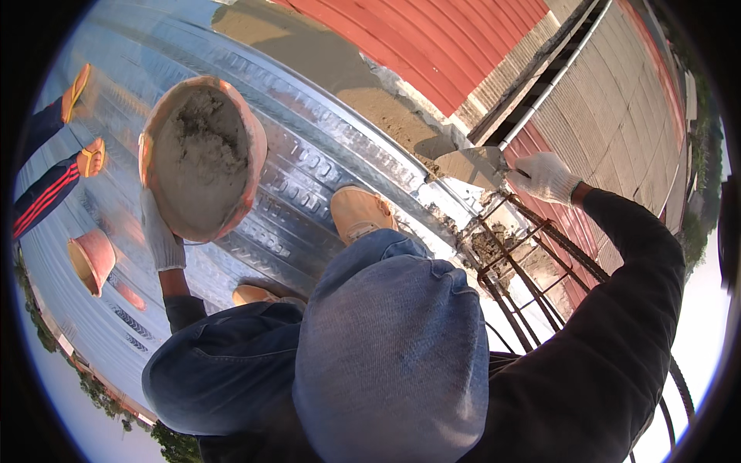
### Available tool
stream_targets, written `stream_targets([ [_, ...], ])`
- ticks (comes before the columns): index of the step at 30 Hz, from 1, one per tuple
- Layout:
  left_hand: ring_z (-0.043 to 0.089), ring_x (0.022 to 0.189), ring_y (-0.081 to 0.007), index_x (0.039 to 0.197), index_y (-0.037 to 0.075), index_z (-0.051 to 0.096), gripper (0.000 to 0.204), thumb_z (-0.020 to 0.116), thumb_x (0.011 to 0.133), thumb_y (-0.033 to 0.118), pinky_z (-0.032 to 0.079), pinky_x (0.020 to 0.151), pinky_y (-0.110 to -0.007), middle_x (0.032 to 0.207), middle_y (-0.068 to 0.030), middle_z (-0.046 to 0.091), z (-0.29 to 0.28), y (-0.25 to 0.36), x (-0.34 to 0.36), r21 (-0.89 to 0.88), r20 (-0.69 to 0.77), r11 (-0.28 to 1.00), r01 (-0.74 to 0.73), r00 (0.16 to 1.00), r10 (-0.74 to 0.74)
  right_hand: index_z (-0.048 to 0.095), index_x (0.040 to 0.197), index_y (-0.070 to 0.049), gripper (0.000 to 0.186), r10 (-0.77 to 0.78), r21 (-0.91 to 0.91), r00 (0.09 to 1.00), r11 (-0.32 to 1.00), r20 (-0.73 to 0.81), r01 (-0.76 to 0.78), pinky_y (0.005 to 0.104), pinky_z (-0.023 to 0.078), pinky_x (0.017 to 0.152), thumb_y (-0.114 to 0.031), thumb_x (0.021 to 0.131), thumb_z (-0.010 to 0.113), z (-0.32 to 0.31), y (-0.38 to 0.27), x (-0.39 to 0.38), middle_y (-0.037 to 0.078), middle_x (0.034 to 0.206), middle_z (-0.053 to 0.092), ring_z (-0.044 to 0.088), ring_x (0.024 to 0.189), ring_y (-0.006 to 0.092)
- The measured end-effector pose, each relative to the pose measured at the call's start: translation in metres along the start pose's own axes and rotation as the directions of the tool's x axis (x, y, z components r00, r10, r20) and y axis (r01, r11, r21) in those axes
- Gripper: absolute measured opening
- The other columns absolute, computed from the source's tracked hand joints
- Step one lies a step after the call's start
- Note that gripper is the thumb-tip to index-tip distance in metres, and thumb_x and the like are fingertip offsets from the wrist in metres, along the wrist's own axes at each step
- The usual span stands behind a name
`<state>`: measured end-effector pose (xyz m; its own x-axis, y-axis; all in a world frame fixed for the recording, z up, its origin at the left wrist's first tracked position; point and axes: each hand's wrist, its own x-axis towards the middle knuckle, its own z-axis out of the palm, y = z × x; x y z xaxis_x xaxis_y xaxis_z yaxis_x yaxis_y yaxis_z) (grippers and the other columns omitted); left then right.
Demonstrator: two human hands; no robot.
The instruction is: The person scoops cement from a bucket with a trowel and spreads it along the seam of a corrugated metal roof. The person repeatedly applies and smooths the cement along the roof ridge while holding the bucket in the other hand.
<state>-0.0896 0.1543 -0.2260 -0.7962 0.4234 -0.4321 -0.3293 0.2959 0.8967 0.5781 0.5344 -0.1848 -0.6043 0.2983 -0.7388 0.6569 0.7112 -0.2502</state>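
Note:
My left hand [162, 231], in a white knit glove, grips the side of a worn orange-pink bucket [258, 147] from below. Wet grey mortar [202, 170] fills much of that bucket, rough and lumpy towards its far side. Out to the right, my gloved right hand [545, 177] is closed on the handle of a trowel [469, 167]. Its broad grey blade points left over the wall edge, beside a strip of spread mortar [370, 100]. Whether the blade touches the surface I cannot tell.
Ribbed metal decking [301, 185] lies under my shoes. Tied steel rebar [532, 270] sticks up at the right, near my right arm. Red roofing sheets [440, 46] lie beyond the wall. Another person's sandalled feet [91, 158] and a second bucket [93, 261] are at left.

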Motion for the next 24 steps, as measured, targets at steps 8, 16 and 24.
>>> stream_targets([
  [8,0.059,0.138,-0.0232,0.156,0.004,0.053,0.056,0.056,0.116,0.044,0.05,0.117,-0.04,0.154,-0.009,0.059,-0.001,0.0,0.003,-0.042,0.044,0.999,0.03,0.999,-0.028,0.072,0.088,0.002,0.054,-0.062,0.105,0.925,0.994,0.376,0.024,0.0531,0.051,0.072,-0.047,0.104,0.054,0.007,-0.052,0.003,0.025,0.076,0.064,0.065,0.07,0.0411],
  [16,0.054,0.146,-0.0271,0.163,0.005,0.047,0.064,0.058,0.115,0.046,0.047,0.122,-0.043,0.164,-0.0126,0.052,-0.002,-0.005,0.002,-0.032,0.022,0.999,0.04,0.999,-0.039,0.069,0.087,0.005,0.055,-0.066,0.152,0.904,0.988,0.422,0.001,0.0535,0.05,0.073,-0.045,0.104,0.054,-0.011,-0.038,0.011,0.024,0.078,0.062,0.062,0.071,0.0399],
  [24,0.051,0.151,-0.029,0.166,0.006,0.044,0.066,0.058,0.114,0.045,0.045,0.124,-0.044,0.169,-0.0131,0.047,-0.003,0.006,-0.002,0.032,0.018,0.999,0.044,0.999,-0.044,0.069,0.087,-0.004,0.04,-0.072,-0.077,0.996,0.995,-0.055,0.068,0.0504,0.059,0.073,-0.038,0.105,0.06,-0.026,-0.05,0.024,0.015,0.078,0.069,0.073,0.077,0.0375],
])
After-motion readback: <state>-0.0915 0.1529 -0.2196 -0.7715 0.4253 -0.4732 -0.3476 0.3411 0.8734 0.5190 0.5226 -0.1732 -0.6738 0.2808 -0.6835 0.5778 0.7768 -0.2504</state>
